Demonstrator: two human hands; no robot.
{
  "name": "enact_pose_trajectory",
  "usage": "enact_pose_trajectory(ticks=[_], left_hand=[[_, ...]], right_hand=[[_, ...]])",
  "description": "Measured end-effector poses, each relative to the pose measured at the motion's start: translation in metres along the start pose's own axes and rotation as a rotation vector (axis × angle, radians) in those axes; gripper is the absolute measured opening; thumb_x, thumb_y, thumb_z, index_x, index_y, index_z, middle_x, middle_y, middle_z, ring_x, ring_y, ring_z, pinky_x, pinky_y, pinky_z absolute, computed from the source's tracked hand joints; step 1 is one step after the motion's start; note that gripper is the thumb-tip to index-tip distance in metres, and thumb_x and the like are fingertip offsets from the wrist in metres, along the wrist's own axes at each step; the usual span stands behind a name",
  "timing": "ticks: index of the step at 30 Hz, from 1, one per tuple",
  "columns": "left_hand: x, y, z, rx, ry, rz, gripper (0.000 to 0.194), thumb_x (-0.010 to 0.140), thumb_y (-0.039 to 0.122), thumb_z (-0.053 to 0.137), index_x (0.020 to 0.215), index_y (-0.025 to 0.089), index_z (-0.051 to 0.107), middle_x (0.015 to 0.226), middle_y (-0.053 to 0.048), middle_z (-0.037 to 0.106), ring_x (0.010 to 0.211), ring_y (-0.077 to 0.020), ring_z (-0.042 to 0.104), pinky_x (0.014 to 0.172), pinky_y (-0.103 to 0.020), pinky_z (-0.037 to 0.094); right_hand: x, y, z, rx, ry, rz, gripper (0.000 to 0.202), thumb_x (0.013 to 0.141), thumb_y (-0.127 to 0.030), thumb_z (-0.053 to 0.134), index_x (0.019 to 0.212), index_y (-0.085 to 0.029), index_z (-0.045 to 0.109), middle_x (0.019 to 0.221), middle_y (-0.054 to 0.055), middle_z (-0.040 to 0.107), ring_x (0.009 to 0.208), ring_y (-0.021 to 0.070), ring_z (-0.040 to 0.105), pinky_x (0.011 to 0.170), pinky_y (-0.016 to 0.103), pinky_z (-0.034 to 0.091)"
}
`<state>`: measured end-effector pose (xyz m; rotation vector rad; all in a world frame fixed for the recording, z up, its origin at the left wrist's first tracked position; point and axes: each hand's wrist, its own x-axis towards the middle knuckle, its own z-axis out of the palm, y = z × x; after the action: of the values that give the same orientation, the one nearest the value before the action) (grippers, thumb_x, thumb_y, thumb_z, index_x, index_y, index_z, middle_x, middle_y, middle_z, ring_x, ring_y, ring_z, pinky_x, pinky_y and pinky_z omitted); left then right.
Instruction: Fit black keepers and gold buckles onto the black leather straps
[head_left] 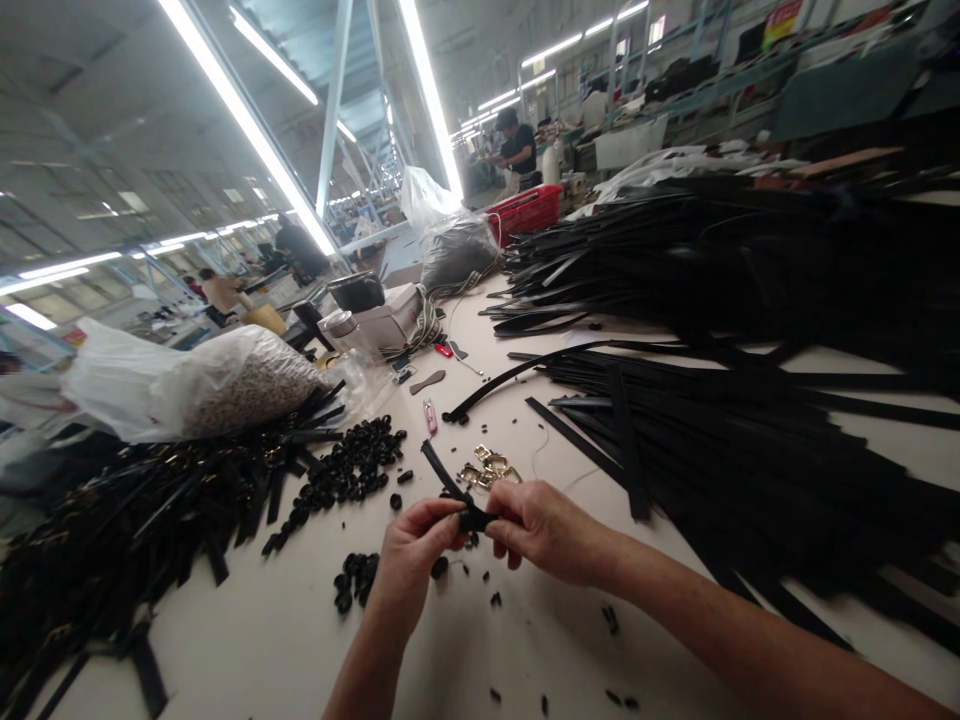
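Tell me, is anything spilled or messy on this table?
Yes. Small black loops lie scattered loose across the table, some strayed near the left hand and right hand, which pinch a black strap. Gold buckles sit in a small jumbled heap.

Your fingertips (463,517) cover the near end of the narrow black strap (444,477) pinched between them; what small piece sits there is too hidden to tell.

straps (750,440) right, probably buckles (491,468) behind hands (480,540)
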<state>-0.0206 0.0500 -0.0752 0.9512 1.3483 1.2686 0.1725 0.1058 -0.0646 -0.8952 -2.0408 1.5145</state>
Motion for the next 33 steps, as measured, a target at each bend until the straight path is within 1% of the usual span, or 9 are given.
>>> enact_pose_trajectory(ticks=[7,12,14,19,22,24,27,30,33], left_hand=[[-0.007,0.01,0.004,0.158,-0.063,0.092,0.022,0.071,0.031,0.079,0.087,0.017,0.077,0.079,-0.006,0.069,0.069,-0.0151,0.06,0.062,-0.022,0.049],[-0.007,0.012,0.005,0.242,-0.047,0.158,0.019,0.072,0.029,0.077,0.088,0.018,0.077,0.083,-0.007,0.069,0.07,-0.0171,0.061,0.063,-0.023,0.05],[-0.008,0.013,0.005,0.266,-0.072,0.166,0.017,0.074,0.029,0.076,0.086,0.018,0.077,0.081,-0.008,0.068,0.07,-0.0182,0.061,0.061,-0.024,0.05],[-0.012,0.015,0.006,0.411,-0.051,0.361,0.013,0.078,0.026,0.074,0.089,0.019,0.077,0.087,-0.009,0.068,0.078,-0.0217,0.063,0.068,-0.028,0.052],[-0.011,0.01,0.007,0.329,-0.039,0.338,0.013,0.078,0.026,0.074,0.089,0.02,0.076,0.085,-0.008,0.067,0.073,-0.0198,0.062,0.064,-0.027,0.051],[-0.011,0.005,0.008,0.319,-0.036,0.342,0.012,0.078,0.026,0.074,0.089,0.02,0.076,0.087,-0.008,0.066,0.076,-0.0198,0.062,0.065,-0.027,0.051],[-0.01,-0.001,0.009,0.303,-0.023,0.335,0.015,0.078,0.026,0.075,0.09,0.019,0.074,0.09,-0.008,0.066,0.079,-0.0199,0.062,0.068,-0.027,0.051],[-0.01,-0.005,0.011,0.182,0.014,0.242,0.019,0.076,0.028,0.077,0.089,0.017,0.069,0.08,-0.006,0.067,0.071,-0.0182,0.063,0.064,-0.026,0.05],[-0.009,-0.007,0.011,0.129,-0.001,0.172,0.02,0.074,0.029,0.079,0.083,0.016,0.067,0.075,-0.006,0.067,0.068,-0.0189,0.063,0.063,-0.026,0.05]], right_hand=[[0.002,0.004,0.001,-0.072,0.046,0.049,0.006,0.086,-0.02,0.055,0.081,-0.019,0.053,0.066,0.0,0.07,0.054,0.0139,0.068,0.046,0.018,0.047],[0.0,0.001,0.001,-0.105,0.03,0.007,0.007,0.085,-0.018,0.056,0.079,-0.019,0.053,0.065,0.0,0.069,0.054,0.0133,0.068,0.049,0.019,0.048],[0.0,0.002,0.002,-0.08,0.013,0.006,0.006,0.085,-0.018,0.056,0.08,-0.019,0.053,0.066,0.0,0.069,0.054,0.0131,0.068,0.049,0.018,0.048],[0.003,0.007,0.005,0.123,0.011,0.044,0.008,0.085,-0.021,0.057,0.08,-0.017,0.052,0.064,0.0,0.068,0.052,0.0127,0.066,0.047,0.02,0.049],[0.004,0.01,0.009,0.323,-0.043,0.051,0.013,0.085,-0.027,0.057,0.08,-0.017,0.051,0.064,0.0,0.067,0.051,0.0129,0.065,0.048,0.021,0.051],[0.004,0.011,0.011,0.358,-0.056,0.054,0.013,0.085,-0.027,0.057,0.081,-0.017,0.051,0.065,0.001,0.068,0.053,0.0135,0.066,0.05,0.023,0.051],[0.004,0.011,0.013,0.248,-0.004,0.016,0.008,0.085,-0.024,0.057,0.083,-0.016,0.054,0.069,0.002,0.069,0.057,0.0137,0.067,0.053,0.023,0.052],[0.004,0.01,0.012,0.136,0.045,-0.029,0.004,0.086,-0.019,0.057,0.087,-0.016,0.058,0.074,0.003,0.071,0.062,0.0136,0.068,0.058,0.022,0.051],[0.004,0.008,0.01,0.067,0.054,-0.058,0.007,0.086,-0.015,0.056,0.091,-0.016,0.061,0.075,0.002,0.071,0.067,0.0139,0.068,0.062,0.022,0.05]])
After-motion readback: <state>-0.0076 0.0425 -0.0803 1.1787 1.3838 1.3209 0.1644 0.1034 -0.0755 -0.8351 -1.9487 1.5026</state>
